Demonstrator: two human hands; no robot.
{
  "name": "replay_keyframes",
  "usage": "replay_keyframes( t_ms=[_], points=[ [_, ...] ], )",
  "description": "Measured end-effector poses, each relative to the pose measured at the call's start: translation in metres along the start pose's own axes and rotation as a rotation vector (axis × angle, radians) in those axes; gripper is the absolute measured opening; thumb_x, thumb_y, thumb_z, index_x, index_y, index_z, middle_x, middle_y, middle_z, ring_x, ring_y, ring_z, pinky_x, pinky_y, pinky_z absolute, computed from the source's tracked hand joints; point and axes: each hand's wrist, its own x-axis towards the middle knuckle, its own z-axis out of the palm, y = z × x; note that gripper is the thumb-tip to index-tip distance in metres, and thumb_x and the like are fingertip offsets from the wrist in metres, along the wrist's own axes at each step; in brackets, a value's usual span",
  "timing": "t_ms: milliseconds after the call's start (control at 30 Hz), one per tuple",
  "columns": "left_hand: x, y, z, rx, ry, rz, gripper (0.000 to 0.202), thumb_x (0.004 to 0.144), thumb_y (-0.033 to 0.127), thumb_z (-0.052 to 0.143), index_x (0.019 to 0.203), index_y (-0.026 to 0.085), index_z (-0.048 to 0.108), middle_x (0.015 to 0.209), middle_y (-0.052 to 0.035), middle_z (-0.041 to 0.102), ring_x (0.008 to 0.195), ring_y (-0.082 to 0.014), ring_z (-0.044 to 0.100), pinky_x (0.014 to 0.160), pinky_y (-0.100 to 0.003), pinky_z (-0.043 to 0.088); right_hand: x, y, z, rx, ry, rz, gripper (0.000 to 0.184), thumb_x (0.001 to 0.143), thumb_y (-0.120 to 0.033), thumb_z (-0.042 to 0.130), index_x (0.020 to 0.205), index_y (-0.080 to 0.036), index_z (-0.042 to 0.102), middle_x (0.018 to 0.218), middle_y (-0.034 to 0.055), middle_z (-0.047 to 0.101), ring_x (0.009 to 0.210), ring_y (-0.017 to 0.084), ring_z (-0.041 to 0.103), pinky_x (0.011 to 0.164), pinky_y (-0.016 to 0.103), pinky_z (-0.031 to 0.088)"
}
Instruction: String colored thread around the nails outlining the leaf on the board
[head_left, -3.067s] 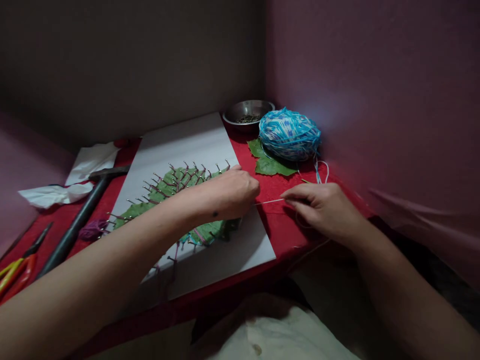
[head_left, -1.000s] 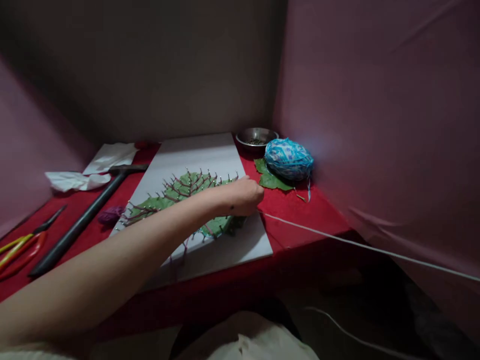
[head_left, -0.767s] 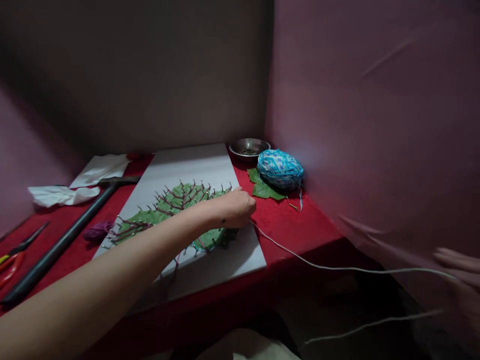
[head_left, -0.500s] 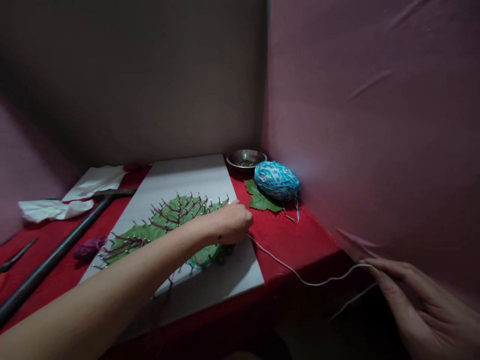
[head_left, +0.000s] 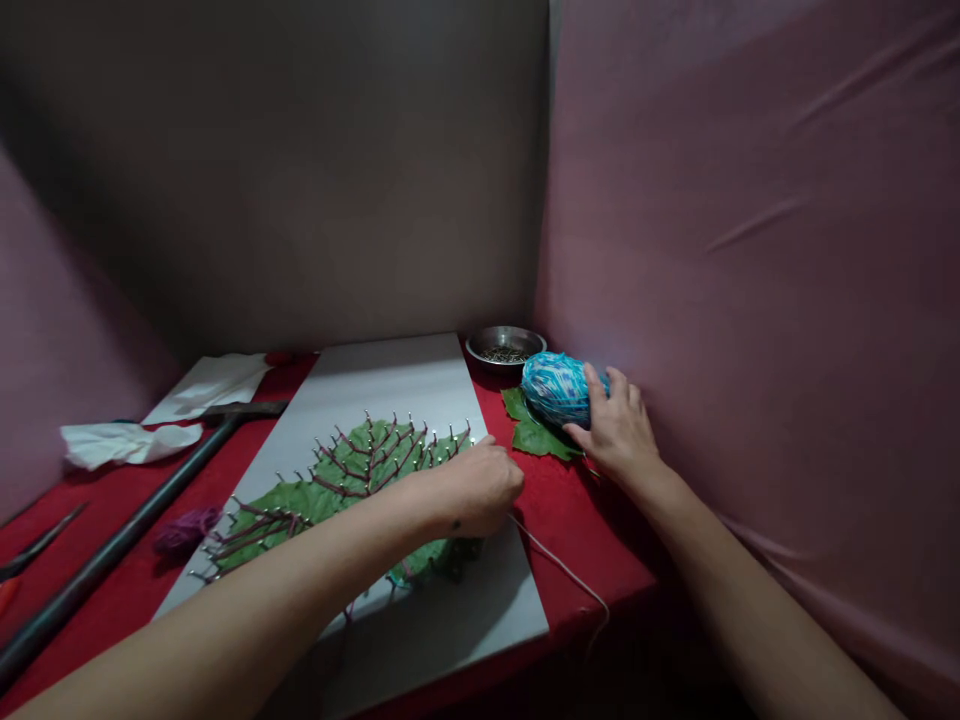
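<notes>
Standing here, I can't make out any writing at all: no word, label, brand name, number or sign that I could read on anything before me.

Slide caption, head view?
Right hand at oval blue-white yarn ball, left hand at nail-studded green leaf on white board.

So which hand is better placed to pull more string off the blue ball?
Probably the right hand: it is right at the blue ball. The left hand is farther away, over the white board, with pale string trailing from beneath it.
</notes>
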Motion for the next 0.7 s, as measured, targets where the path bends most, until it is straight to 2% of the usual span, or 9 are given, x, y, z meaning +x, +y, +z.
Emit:
replay_keyframes(
  t_ms=[67,167,233,300,400,467,533,600,700],
  points=[
    [0.0,0.001,0.0,0.006,-0.005,0.012,0.014,0.072,0.008,0.052,0.073,0.01,0.066,0.078,-0.0124,0.069,0.076,-0.0222,0.061,0.083,-0.041,0.042,0.013,-0.007,0.004,-0.098,-0.064,-0.037,0.083,0.07,-0.032,0.069,0.141,-0.016,0.03,0.138,0.0213,0.035,0.115,0.039,0.041,0.086,0.05,0.043],
    [0.001,0.001,0.0,0.005,-0.018,0.02,0.013,0.07,0.007,0.054,0.071,0.01,0.066,0.076,-0.0121,0.069,0.074,-0.0221,0.061,0.083,-0.041,0.041,0.021,-0.009,0.007,-0.145,-0.128,-0.051,0.066,0.074,-0.024,0.062,0.134,-0.012,0.039,0.121,0.0195,0.049,0.103,0.034,0.046,0.079,0.045,0.045],
    [0.001,0.0,0.0,0.0,-0.01,0.025,0.012,0.069,0.007,0.055,0.071,0.011,0.066,0.076,-0.012,0.069,0.073,-0.0217,0.06,0.082,-0.041,0.041,0.023,-0.006,0.006,-0.108,-0.063,-0.029,0.056,0.076,-0.021,0.056,0.129,-0.008,0.044,0.111,0.0185,0.053,0.099,0.032,0.046,0.077,0.042,0.046],
    [0.001,0.0,0.001,-0.004,0.0,0.037,0.012,0.068,0.007,0.055,0.071,0.011,0.065,0.075,-0.012,0.069,0.071,-0.021,0.06,0.079,-0.04,0.041,0.023,-0.001,0.004,-0.019,0.068,-0.008,0.053,0.076,-0.021,0.052,0.126,-0.006,0.046,0.108,0.0183,0.054,0.1,0.031,0.046,0.08,0.042,0.045],
    [0.001,-0.001,0.002,-0.02,0.016,0.055,0.011,0.068,0.006,0.055,0.07,0.011,0.064,0.073,-0.0115,0.068,0.07,-0.021,0.058,0.078,-0.039,0.04,0.02,0.007,-0.005,0.212,0.272,0.04,0.053,0.073,-0.023,0.053,0.123,-0.007,0.05,0.109,0.0168,0.055,0.099,0.029,0.049,0.087,0.044,0.043],
    [0.001,-0.001,0.001,-0.026,0.022,0.059,0.011,0.066,0.005,0.056,0.069,0.012,0.064,0.072,-0.011,0.068,0.069,-0.0214,0.058,0.078,-0.039,0.039,0.016,0.01,-0.012,0.421,0.356,0.148,0.052,0.069,-0.023,0.054,0.12,-0.011,0.054,0.105,0.0128,0.059,0.093,0.026,0.054,0.087,0.043,0.043],
    [0.002,0.0,0.0,-0.019,0.015,0.062,0.01,0.065,0.005,0.057,0.069,0.012,0.064,0.073,-0.011,0.068,0.069,-0.0214,0.058,0.079,-0.039,0.04,0.011,0.009,-0.02,0.674,0.344,0.291,0.047,0.068,-0.024,0.055,0.115,-0.015,0.058,0.093,0.0064,0.062,0.082,0.021,0.057,0.082,0.039,0.046],
    [0.002,0.0,0.0,-0.01,0.003,0.061,0.01,0.065,0.006,0.058,0.069,0.013,0.064,0.075,-0.0112,0.069,0.069,-0.0209,0.058,0.079,-0.04,0.04,0.006,0.007,-0.024,0.936,0.267,0.4,0.039,0.069,-0.026,0.056,0.107,-0.017,0.061,0.08,0.0012,0.061,0.07,0.016,0.055,0.073,0.034,0.048],
    [0.003,0.0,0.001,-0.022,0.022,0.062,0.012,0.065,0.006,0.057,0.071,0.013,0.065,0.077,-0.0113,0.07,0.069,-0.0205,0.058,0.082,-0.041,0.04,0.0,0.004,-0.027,1.266,0.188,0.464,0.029,0.067,-0.025,0.058,0.095,-0.017,0.062,0.07,-0.0026,0.058,0.06,0.011,0.051,0.062,0.026,0.047]
  ],
)
